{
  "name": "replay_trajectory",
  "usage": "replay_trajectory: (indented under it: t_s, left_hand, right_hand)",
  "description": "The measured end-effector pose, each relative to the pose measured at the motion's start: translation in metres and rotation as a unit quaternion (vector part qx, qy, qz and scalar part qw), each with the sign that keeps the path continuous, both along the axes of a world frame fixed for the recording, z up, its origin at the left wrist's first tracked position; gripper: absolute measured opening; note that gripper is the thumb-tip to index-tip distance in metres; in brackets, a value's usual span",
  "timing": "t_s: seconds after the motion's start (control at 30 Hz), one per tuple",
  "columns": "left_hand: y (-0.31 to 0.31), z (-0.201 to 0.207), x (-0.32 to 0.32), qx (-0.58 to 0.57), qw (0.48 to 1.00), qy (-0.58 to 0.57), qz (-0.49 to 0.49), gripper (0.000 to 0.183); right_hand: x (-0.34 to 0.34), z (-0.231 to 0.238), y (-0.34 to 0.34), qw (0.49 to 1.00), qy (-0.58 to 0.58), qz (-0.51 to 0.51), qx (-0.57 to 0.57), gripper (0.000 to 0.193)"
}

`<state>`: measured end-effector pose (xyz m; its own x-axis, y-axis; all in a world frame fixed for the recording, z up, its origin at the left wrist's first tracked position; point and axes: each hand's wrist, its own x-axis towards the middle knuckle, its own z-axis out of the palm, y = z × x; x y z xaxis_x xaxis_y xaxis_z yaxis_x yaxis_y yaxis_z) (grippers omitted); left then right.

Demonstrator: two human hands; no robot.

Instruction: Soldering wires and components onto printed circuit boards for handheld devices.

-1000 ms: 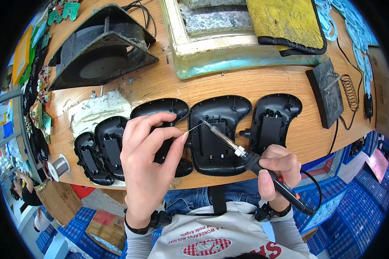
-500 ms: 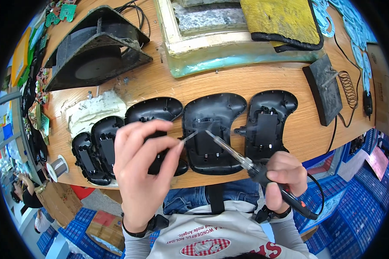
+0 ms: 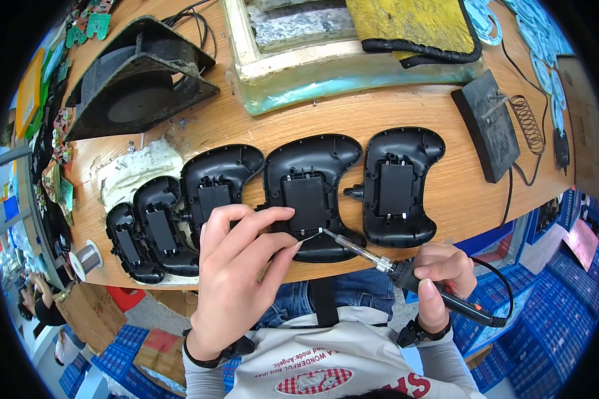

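My right hand (image 3: 444, 274) grips a soldering iron (image 3: 402, 272) by its black handle. The iron's tip meets a small metal tab at the lower edge of the battery box in a black controller-shaped shell (image 3: 313, 151). Between thumb and forefinger, my left hand (image 3: 236, 276) pinches a thin solder wire (image 3: 306, 238), its end close to that same tab. To the right lies another black shell (image 3: 412, 141) with a like battery box. Several more stand in a row leftward; the nearest of them, a black shell (image 3: 226, 159), is partly covered by my left fingers.
A black iron stand (image 3: 489, 130) with a coil holder sits at right. Behind the shells are a plastic-wrapped tray (image 3: 273, 93) with a yellow cloth (image 3: 416, 30), and a dark fan (image 3: 136, 86). A solder spool (image 3: 85, 258) lies at the left table edge.
Both hands have moved toward me, bringing the iron tip and solder wire from above the battery box down to its lower tab. The view has shifted slightly.
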<state>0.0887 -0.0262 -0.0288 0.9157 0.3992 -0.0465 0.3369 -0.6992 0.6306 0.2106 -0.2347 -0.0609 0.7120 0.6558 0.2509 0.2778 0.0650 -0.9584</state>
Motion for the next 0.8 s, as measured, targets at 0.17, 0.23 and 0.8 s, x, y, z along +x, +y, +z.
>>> replay_trajectory:
  t_s: [0.17, 0.23, 0.8]
  left_hand:
    - [0.0005, -0.0021, 0.0001, -0.002, 1.000, -0.002, -0.001, 0.013]
    - [0.0008, -0.0022, 0.0005, -0.003, 1.000, -0.001, -0.001, 0.013]
    - [0.0023, -0.0052, -0.0008, 0.001, 1.000, -0.002, -0.010, 0.014]
  right_hand:
    - [0.0033, -0.0025, 0.0058, 0.999, -0.029, 0.014, 0.009, 0.012]
    - [0.0034, -0.0022, 0.0063, 0.999, -0.035, 0.018, 0.008, 0.012]
    - [0.0023, -0.0045, 0.0053, 0.999, -0.029, 0.019, -0.002, 0.013]
